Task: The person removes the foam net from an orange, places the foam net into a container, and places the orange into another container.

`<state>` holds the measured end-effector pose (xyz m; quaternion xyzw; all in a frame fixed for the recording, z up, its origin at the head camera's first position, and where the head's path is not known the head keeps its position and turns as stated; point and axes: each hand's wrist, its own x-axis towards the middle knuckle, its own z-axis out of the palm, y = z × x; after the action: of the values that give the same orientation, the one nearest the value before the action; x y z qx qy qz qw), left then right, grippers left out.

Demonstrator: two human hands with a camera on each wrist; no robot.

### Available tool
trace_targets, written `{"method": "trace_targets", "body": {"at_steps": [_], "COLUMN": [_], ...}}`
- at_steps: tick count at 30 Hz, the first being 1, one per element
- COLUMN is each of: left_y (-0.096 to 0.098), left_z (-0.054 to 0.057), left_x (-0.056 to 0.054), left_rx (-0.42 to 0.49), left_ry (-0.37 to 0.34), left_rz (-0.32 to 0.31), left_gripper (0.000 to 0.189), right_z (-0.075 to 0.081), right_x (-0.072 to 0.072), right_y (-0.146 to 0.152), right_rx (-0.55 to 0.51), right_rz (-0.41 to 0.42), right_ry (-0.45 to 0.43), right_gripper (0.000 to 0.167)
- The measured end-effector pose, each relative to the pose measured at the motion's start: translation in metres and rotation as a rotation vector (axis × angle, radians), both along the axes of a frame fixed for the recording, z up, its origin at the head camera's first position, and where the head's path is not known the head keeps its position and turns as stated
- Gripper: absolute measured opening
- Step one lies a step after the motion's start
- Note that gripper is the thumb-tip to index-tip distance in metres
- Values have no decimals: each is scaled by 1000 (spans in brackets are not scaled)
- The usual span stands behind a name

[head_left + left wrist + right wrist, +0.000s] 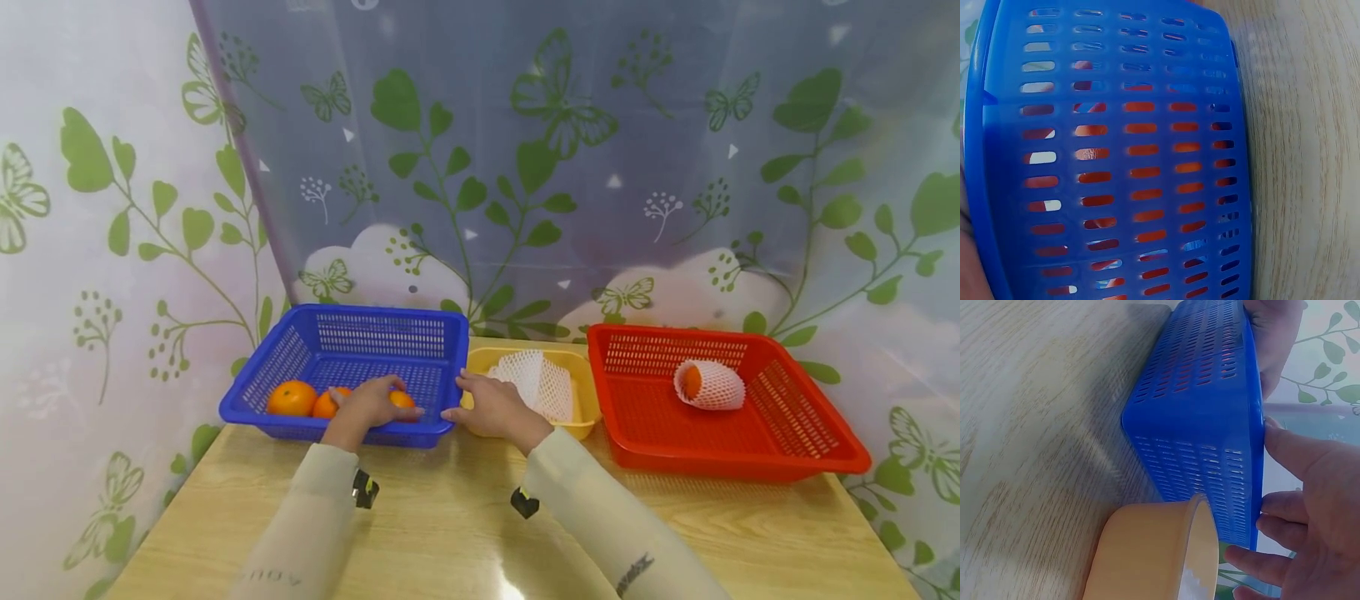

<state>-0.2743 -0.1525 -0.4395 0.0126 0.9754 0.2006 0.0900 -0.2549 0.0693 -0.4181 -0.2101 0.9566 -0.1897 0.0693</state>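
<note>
Low in the blue basket (352, 429), my left hand (367, 407) curls its thumb and index finger about an orange (402, 401); the hand hides part of it. Two more oranges sit to its left: one whole orange (292, 398) in the corner, another (326, 406) partly behind the hand. The right hand (495, 406) touches the basket's right rim with its thumb and fingertips, fingers fairly straight. The right wrist view shows this right hand (1310, 500) against the rim. In the left wrist view, orange colour shows through the slots of the basket wall (1110, 181).
A yellow basket (585, 392) with white foam net sleeves (536, 379) stands between the blue basket and a red basket (637, 450). Inside the red one lies an orange fruit (692, 382) in a foam net (720, 387). Patterned curtains (465, 150) hang behind the wooden table (442, 517).
</note>
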Motion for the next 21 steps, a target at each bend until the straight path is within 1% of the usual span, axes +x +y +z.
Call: {"method": "trace_targets", "body": {"at_steps": [3,6,9,12,16,21], "left_y": [-1,-2,-2,-2,-4,-5], "left_z": [-2,-4,-7,-8,-6,-1], "left_x": [0,1,2,3,6,12], "left_rx": [5,27,67,135,222,286], "left_ry": [43,98,173,261,373,477], "left_rz": [10,21,24,30,3,-64], "left_gripper": [65,59,51,44,39,34], "right_z": [0,1,2,1,2,9], "right_x": [-1,-1,-1,-1,-1,3], "right_y": [-1,-3,-2,2,16,37], "right_rx": [15,49,82,84,38,-45], "right_rz": [4,11,28,61,108,132], "right_ry": [9,12,14,32,63,107], "right_gripper": [69,70,70,72,76,78]}}
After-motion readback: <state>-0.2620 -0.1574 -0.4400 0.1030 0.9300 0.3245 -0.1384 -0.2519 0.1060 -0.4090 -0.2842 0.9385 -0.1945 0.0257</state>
